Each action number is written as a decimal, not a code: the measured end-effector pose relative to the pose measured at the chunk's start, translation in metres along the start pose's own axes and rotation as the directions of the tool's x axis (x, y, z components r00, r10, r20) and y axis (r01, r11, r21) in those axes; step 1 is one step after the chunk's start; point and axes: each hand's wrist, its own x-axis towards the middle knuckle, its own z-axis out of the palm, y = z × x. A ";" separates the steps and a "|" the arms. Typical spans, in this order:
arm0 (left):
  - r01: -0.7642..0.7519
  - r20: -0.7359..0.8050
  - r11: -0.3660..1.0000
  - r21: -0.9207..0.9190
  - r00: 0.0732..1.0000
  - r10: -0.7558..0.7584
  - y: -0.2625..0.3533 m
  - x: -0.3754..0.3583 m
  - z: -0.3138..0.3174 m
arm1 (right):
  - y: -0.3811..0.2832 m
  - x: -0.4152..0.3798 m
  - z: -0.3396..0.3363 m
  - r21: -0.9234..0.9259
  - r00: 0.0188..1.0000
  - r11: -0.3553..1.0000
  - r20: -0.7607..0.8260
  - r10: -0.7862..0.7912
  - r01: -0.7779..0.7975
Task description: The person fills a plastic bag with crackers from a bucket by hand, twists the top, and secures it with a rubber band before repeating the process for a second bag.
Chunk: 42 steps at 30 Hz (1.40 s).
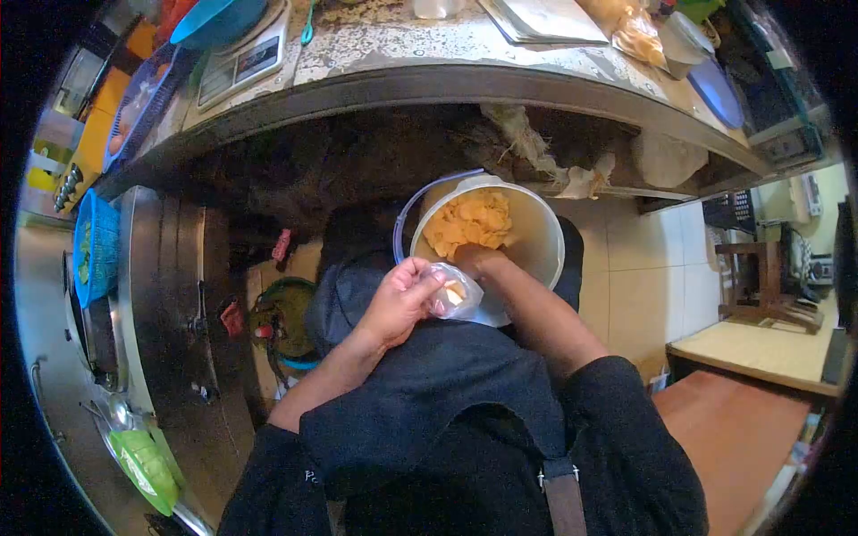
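Note:
Between my legs stands a white bucket (542, 234) with a pile of orange chips (471, 221) inside. My left hand (404, 299) pinches the edge of a small clear plastic bag (458, 304) in front of the bucket's rim. A few pale pieces show inside the bag. My right hand (483, 261) reaches down into the bucket at the near edge of the chips. Its fingers are hidden among the chips and behind the wrist, so I cannot make out whether they hold any.
A worn counter (384, 55) runs across ahead, bearing a scale (246, 67), papers (545, 20) and a bag of orange food (636, 40). At left is a blue basket (96, 250). A wooden stool (770, 281) and brown board (728, 429) are at right.

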 end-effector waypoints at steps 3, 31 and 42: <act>0.003 0.019 0.999 -0.031 1.000 -0.003 0.002 0.000 0.001 | -0.002 -0.024 -0.021 0.069 0.998 0.998 -0.059 -0.011 0.015; 0.016 0.096 0.983 -0.181 0.995 0.001 0.000 0.023 0.028 | -0.045 -0.194 -0.079 0.104 0.476 0.847 -0.859 -0.188 0.521; -0.267 0.039 0.946 0.182 0.964 0.264 -0.005 0.006 0.018 | 0.035 -0.033 -0.042 0.159 0.864 0.985 -0.485 0.135 -0.065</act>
